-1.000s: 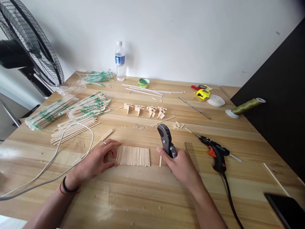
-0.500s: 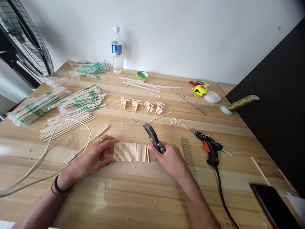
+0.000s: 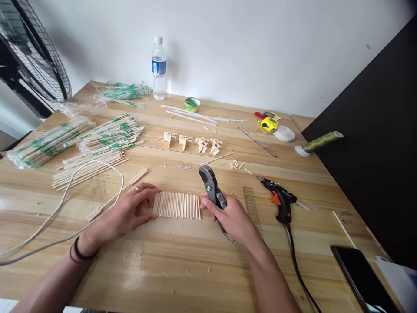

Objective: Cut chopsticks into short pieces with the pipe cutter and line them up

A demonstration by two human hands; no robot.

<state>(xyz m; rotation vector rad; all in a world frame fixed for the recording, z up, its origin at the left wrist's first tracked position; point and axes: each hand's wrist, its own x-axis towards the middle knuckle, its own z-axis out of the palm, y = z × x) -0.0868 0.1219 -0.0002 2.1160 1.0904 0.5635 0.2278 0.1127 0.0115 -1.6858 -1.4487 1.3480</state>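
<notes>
A row of short wooden sticks lies side by side on the wooden table. At its left end is my left hand, thumb and forefinger apart at the two corners, touching the sticks without closing on them. My right hand is wrapped round a grey and black hand cutter, its head pointing up and away. The right fingertips are just beside the row's right end, where the last stick leans slightly. Part of the cutter's handles is hidden by the palm.
Behind stand several small stick assemblies. A glue gun, a clear ruler and a phone lie to the right. Bagged sticks and a white cable are left. A water bottle stands at the back.
The rightmost stick now lies closer against the row; a gap showed there before. My right hand has drawn slightly away from it, and the cutter has turned. My left hand stays in place.
</notes>
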